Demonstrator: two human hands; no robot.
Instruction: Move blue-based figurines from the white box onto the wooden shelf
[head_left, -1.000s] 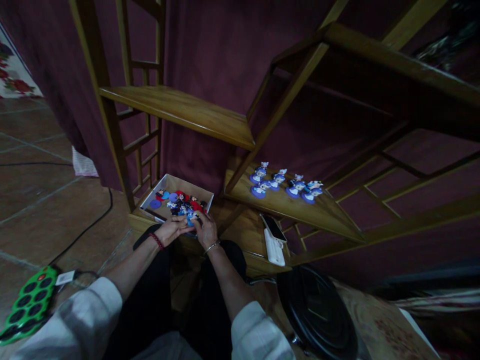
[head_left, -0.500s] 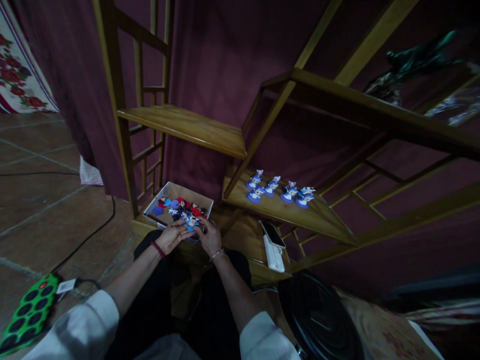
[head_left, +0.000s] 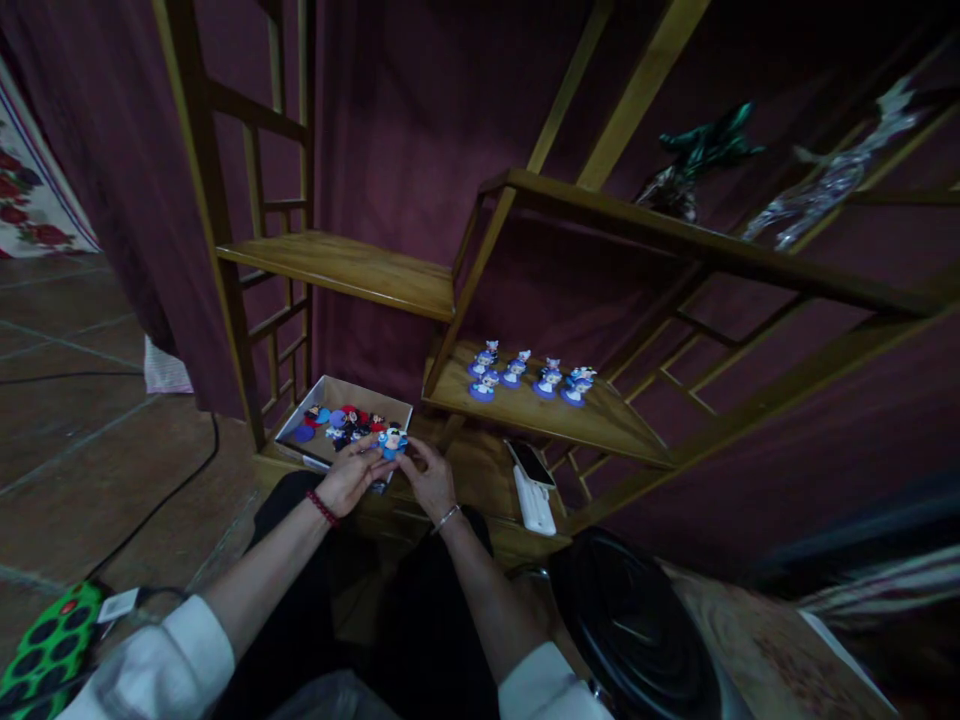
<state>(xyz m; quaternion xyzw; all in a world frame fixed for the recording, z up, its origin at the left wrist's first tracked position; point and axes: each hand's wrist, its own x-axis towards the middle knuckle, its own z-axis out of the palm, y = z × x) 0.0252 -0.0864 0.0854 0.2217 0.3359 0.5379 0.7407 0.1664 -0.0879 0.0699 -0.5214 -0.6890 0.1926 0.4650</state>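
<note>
A small blue-and-white figurine (head_left: 392, 441) is held between both hands, just in front of a cardboard box. My left hand (head_left: 351, 477) grips its left side, fingers closed around it. From the right, the fingers of my right hand (head_left: 429, 482) pinch its base. Inside the open box (head_left: 295, 452) lie several loose figurines (head_left: 352, 420) in red, black, blue and purple. To the right, several purple-and-white figurines (head_left: 514, 370) stand upright in rows on a wooden shelf board (head_left: 615, 420).
A phone (head_left: 531, 463) and a white object (head_left: 535, 505) lie on the lower board. A higher shelf (head_left: 337, 268) juts out at left. A black lidded bin (head_left: 637, 620) stands at right, a green power strip (head_left: 52, 645) on the floor at left.
The view has shifted a little to the right. Both hands have raised the figurine slightly from the box's front edge, and it shows more fully now.
</note>
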